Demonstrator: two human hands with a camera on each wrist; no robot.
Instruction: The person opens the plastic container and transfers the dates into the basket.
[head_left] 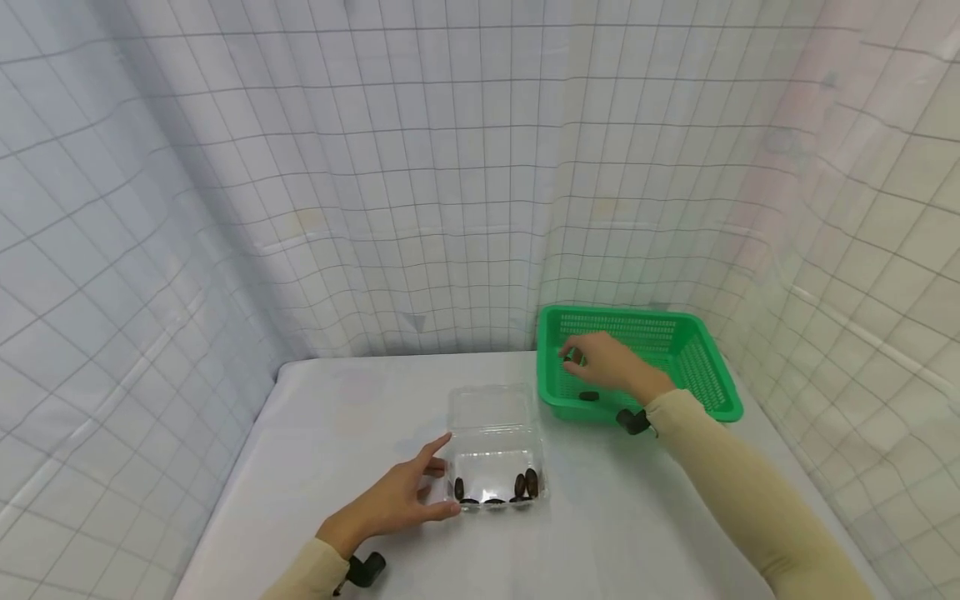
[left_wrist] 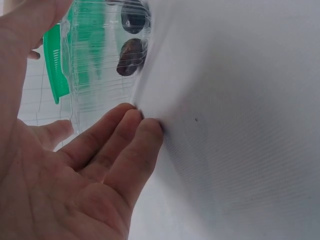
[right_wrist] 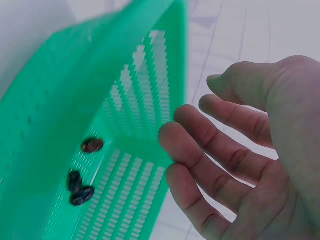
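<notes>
A clear plastic clamshell box lies with its lid folded back. Several dark brown dates are inside it, mostly along the front wall. My left hand is at the box's left side, thumb by the front corner, fingers spread. In the left wrist view its fingertips rest low beside the box wall. My right hand hovers over the left part of a green basket. The right wrist view shows its fingers loosely bent and holding nothing. Dates lie on the basket floor.
A white cloth covers the table. Grid-patterned white curtains close in the back and both sides. The basket stands at the back right, just beyond the box, its left rim near the box's lid.
</notes>
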